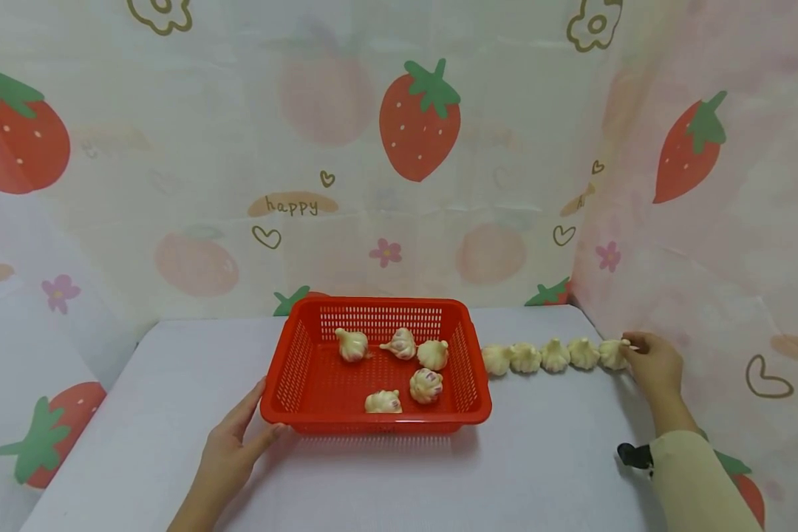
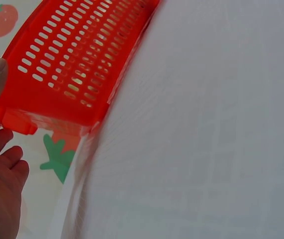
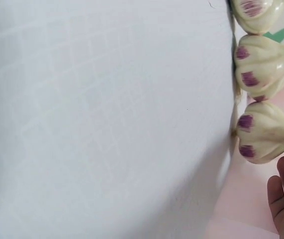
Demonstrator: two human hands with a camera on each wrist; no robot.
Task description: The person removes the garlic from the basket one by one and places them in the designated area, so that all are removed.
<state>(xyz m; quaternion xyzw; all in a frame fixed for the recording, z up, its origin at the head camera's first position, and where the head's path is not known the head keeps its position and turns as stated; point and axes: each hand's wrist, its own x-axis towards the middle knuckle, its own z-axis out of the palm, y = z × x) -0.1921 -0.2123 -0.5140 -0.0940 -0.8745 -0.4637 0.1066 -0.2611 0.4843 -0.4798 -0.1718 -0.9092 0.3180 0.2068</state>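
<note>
A red plastic basket with slotted walls stands mid-table and holds several garlic bulbs. My left hand grips its front left corner, the thumb at the front and the fingers along the left side. To the right of the basket, several more garlic bulbs sit side by side in a row. My right hand pinches the stem of the rightmost garlic bulb, which stands stem up on the table. Purple patches show on this bulb in the right wrist view; its neighbour touches it.
A white cloth covers the table. Fruit-printed sheets hang behind it and along both sides, close to my right hand. A small black object is at my right sleeve.
</note>
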